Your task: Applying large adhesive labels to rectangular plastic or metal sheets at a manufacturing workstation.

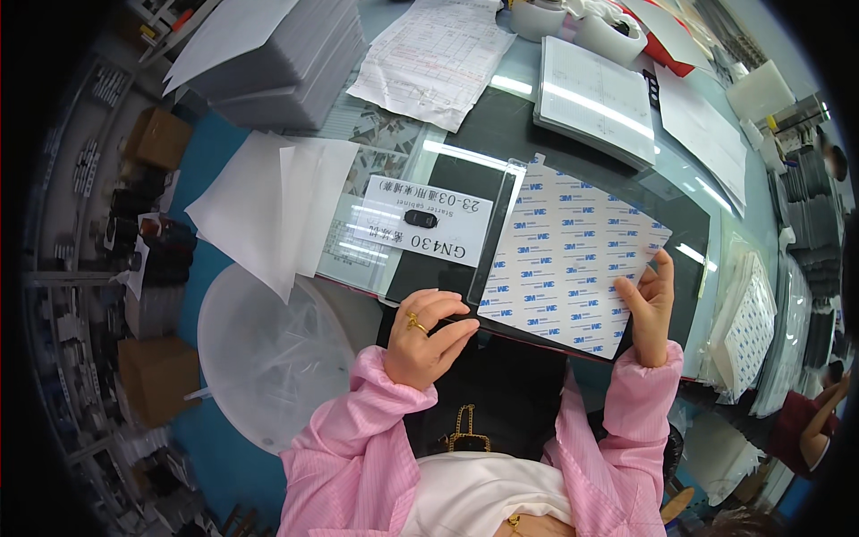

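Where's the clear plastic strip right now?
In the head view, the clear plastic strip lies mid-table along the left edge of the white printed sheet, beside the white label card. Its near end is at the left hand.

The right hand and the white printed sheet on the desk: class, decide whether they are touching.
Touching. The head view shows the right hand with its fingers curled over the right edge of the white printed sheet, no gap between them.
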